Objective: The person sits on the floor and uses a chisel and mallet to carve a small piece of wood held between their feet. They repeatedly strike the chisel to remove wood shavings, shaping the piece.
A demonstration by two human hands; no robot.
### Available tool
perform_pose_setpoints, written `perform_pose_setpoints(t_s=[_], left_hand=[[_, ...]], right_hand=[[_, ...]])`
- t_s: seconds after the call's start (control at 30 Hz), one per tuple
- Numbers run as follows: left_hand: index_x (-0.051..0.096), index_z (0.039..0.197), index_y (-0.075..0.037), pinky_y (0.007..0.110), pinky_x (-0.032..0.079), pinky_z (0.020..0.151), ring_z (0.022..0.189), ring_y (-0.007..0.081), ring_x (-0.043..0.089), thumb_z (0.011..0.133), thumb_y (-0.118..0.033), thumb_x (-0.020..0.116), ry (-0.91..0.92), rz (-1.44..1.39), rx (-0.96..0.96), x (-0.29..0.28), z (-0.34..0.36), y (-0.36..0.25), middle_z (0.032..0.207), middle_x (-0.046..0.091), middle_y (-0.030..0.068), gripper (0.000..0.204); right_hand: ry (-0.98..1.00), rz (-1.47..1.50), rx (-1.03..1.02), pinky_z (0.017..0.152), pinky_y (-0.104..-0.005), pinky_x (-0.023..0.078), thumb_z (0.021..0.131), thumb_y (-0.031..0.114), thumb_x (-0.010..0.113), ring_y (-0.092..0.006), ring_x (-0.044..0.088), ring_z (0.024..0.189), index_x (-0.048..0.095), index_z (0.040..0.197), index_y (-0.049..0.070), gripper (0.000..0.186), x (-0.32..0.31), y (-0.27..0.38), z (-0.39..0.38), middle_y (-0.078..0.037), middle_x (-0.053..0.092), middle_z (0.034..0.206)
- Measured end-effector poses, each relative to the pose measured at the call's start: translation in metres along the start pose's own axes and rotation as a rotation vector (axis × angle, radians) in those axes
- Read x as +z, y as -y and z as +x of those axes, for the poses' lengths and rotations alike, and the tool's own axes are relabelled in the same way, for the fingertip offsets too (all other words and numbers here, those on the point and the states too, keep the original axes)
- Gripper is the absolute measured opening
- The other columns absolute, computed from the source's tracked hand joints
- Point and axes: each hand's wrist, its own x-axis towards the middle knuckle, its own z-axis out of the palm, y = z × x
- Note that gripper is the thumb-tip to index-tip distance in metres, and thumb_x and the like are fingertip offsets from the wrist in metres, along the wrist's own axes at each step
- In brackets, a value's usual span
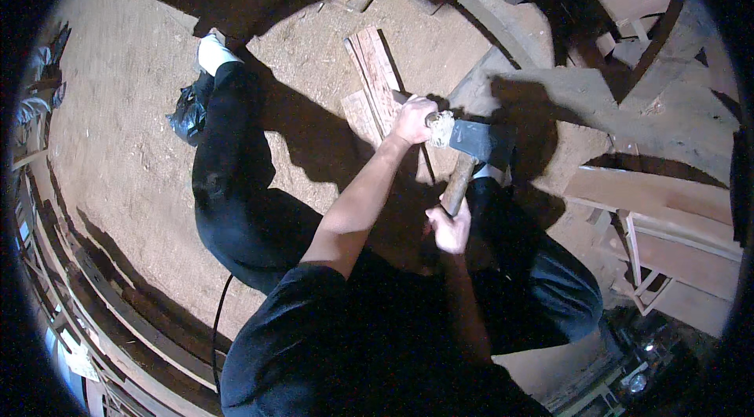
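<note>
My left hand [414, 120] is wrapped around a chisel, whose frayed, pale handle end [441, 129] sticks out to the right. Its dark blade reaches left to the edge of a reddish, grooved piece of wood [372, 64]. A flat wooden offcut [360, 112] lies beside that piece on the ground. In my right hand [450, 226] is a hammer, gripped by its wooden handle [459, 184]. The dark, blocky hammer head [481, 142] is right up against the chisel's frayed end; whether they touch I cannot tell.
Sawdust-covered ground [126, 95] spreads around my bent legs. A crumpled black plastic bag [187, 115] lies by my left leg. Grey planks [581, 95] and stacked boards [652, 189] stand to the right. Long curved timbers [118, 323] line the left side, with more wood pieces at the top.
</note>
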Motion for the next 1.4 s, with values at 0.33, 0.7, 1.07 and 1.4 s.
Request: perform_pose_setpoints(t_s=[0.33, 0.7, 1.07, 1.4], left_hand=[[0.045, 0.059, -0.007, 0.038, 0.040, 0.065, 0.065, 0.0308, 0.052, 0.056, -0.017, 0.058, -0.001, -0.001, 0.050, 0.001, 0.001, -0.001, 0.062, 0.051, 0.0116, 0.017], [0.046, 0.058, -0.008, 0.038, 0.041, 0.064, 0.066, 0.0299, 0.054, 0.058, -0.021, 0.060, 0.009, 0.004, 0.019, 0.003, 0.002, -0.004, 0.062, 0.052, 0.0115, 0.019], [0.044, 0.056, -0.007, 0.038, 0.041, 0.063, 0.063, 0.0303, 0.053, 0.060, -0.020, 0.059, 0.037, -0.003, 0.047, -0.006, 0.005, -0.013, 0.059, 0.050, 0.0116, 0.020], [0.048, 0.059, -0.007, 0.039, 0.041, 0.063, 0.064, 0.0321, 0.052, 0.058, -0.022, 0.061, 0.041, 0.002, 0.018, -0.002, 0.001, 0.000, 0.060, 0.051, 0.0126, 0.020]], right_hand=[[0.072, -0.357, -0.485, 0.040, -0.0264, 0.038, 0.065, -0.006, 0.055, -0.0123, 0.048, 0.047, 0.046, 0.099, 0.001, 0.036, 0.012, 0.015, 0.005, -0.005, 0.049, 0.070], [0.033, -0.480, -0.684, 0.035, -0.0285, 0.039, 0.067, -0.007, 0.055, -0.0159, 0.046, 0.039, 0.042, 0.102, 0.002, 0.037, 0.001, -0.005, 0.011, -0.008, 0.050, 0.064], [0.034, -0.264, -0.480, 0.037, -0.0272, 0.038, 0.066, -0.003, 0.058, -0.0128, 0.044, 0.042, 0.046, 0.102, 0.002, 0.038, -0.005, -0.004, 0.013, -0.006, 0.049, 0.069], [-0.010, -0.047, -0.084, 0.038, -0.0261, 0.039, 0.068, -0.005, 0.051, -0.0121, 0.045, 0.041, 0.045, 0.098, 0.002, 0.032, 0.004, 0.034, -0.010, -0.007, 0.049, 0.069]])
